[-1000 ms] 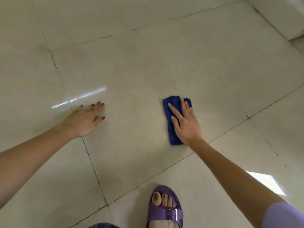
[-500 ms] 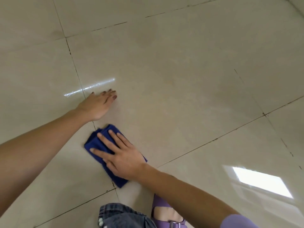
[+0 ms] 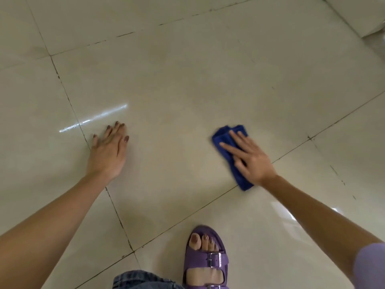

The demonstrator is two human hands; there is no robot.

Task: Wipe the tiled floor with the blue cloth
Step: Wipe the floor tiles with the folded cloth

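A folded blue cloth lies flat on the glossy beige tiled floor, right of centre. My right hand presses down on it with fingers spread, covering its middle; the cloth's far end and near corner stick out. My left hand rests palm down on the bare tile to the left, fingers together, holding nothing, beside a dark grout line.
My foot in a purple buckled sandal stands at the bottom centre, with denim beside it. A white wall base or step runs along the top right corner. Dark grout lines cross the floor.
My right hand has swept the blue cloth from the near left, just below my left hand, back out to the right. My left hand stays planted on the tile.
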